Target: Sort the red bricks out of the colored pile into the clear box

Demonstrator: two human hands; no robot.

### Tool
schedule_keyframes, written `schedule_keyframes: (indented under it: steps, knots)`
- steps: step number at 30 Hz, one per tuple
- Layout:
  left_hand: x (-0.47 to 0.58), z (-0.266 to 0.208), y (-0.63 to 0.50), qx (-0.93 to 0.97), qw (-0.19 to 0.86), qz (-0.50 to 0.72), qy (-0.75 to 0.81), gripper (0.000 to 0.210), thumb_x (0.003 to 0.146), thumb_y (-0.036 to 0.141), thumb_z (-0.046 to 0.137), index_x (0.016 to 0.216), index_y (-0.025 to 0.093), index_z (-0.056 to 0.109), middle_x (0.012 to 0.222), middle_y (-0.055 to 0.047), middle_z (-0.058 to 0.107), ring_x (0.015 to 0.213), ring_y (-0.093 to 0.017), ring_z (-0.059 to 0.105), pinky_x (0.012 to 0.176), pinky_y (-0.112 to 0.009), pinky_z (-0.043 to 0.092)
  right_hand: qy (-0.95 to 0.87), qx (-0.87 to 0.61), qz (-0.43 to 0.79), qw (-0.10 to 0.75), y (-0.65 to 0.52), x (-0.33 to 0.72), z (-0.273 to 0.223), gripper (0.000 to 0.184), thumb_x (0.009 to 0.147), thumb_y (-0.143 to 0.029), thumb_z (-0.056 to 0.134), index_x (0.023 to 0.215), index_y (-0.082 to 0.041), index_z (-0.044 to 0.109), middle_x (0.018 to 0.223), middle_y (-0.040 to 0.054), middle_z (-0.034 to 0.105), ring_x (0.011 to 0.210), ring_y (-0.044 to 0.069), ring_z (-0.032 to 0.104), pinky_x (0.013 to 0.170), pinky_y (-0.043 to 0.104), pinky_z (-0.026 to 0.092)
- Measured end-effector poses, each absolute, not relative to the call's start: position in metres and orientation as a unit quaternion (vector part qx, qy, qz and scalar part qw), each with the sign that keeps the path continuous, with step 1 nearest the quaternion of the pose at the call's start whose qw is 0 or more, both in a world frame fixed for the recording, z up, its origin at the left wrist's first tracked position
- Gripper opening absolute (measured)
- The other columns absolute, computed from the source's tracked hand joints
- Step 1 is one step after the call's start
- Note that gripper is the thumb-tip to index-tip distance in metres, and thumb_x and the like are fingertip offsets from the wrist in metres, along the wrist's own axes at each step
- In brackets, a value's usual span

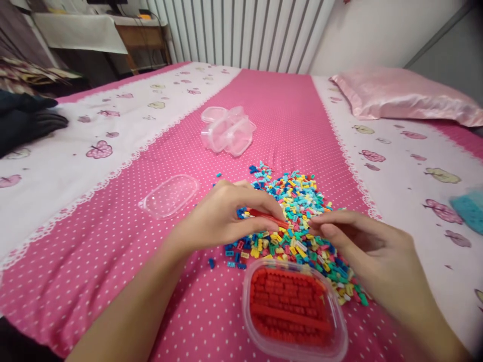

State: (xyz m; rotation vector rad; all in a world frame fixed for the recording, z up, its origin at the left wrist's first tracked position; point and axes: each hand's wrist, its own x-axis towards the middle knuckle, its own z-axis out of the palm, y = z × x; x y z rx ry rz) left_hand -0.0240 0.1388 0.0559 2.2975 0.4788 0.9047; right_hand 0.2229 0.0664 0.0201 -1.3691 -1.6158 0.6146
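Note:
My left hand (pixel 230 213) pinches a thin row of joined red toy bricks (pixel 268 218) between thumb and fingers, just above a pile of small multicoloured toy bricks (pixel 300 193). To its right, my right hand (pixel 372 246) is closed at the fingertips over the pile, close to the end of the red row. What those fingertips hold, if anything, is too small to make out. Nearer to me, a clear plastic box (pixel 247 306) stands without a lid, with red bricks (pixel 283 296) packed in neat rows inside.
A clear lid (pixel 171 196) lies left of the pile. Farther back are several stacked clear containers (pixel 228 130). All rest on a pink dotted bedspread (pixel 279 110). A pink pillow (pixel 407 95) is at the back right, dark cloth (pixel 28 118) at the left, and a blue item (pixel 470 208) at the right edge.

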Motion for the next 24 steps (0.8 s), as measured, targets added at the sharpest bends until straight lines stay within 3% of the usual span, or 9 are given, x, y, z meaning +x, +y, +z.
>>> schedule_keyframes:
  steps: [7,11,15,24]
  knots:
    - [-0.028,0.054,0.14,0.82,0.303,0.437,0.211,0.004,0.089,0.018,0.072,0.088,0.014,0.071,0.084,-0.002,0.077,0.078,-0.011,0.072,0.071,-0.019,0.055,-0.804,-0.472,0.272,0.238,0.075,0.216,0.031,0.019,0.099,-0.025,0.056,0.099,-0.029,0.075,0.101,0.0012,0.075,0.095,0.018,0.07,0.084,0.032,0.052]
    - [-0.033,0.052,0.146,0.78,0.278,0.496,0.263,0.003,0.088,0.016,0.073,0.091,0.016,0.071,0.087,-0.001,0.076,0.079,-0.01,0.069,0.074,-0.02,0.054,-0.879,-0.384,0.25,0.129,0.095,0.183,0.051,0.028,0.096,-0.009,0.056,0.096,-0.028,0.077,0.095,0.0031,0.063,0.089,0.017,0.06,0.076,0.03,0.045]
    - [-0.043,0.052,0.155,0.74,0.267,0.541,0.299,0.006,0.087,0.014,0.072,0.092,0.015,0.07,0.086,0.0,0.075,0.077,-0.01,0.068,0.072,-0.02,0.053,-0.938,-0.241,0.247,0.013,0.124,0.152,0.055,0.022,0.094,-0.012,0.064,0.087,-0.027,0.079,0.083,0.0013,0.054,0.084,0.016,0.05,0.07,0.028,0.036]
    - [-0.048,0.051,0.159,0.733,0.268,0.539,0.316,0.007,0.084,0.009,0.07,0.089,0.014,0.07,0.082,0.0,0.073,0.076,-0.01,0.067,0.071,-0.022,0.052,-0.946,-0.172,0.269,-0.058,0.146,0.141,0.038,0.012,0.094,-0.025,0.068,0.091,-0.025,0.08,0.078,-0.0006,0.052,0.083,0.016,0.048,0.074,0.029,0.033]
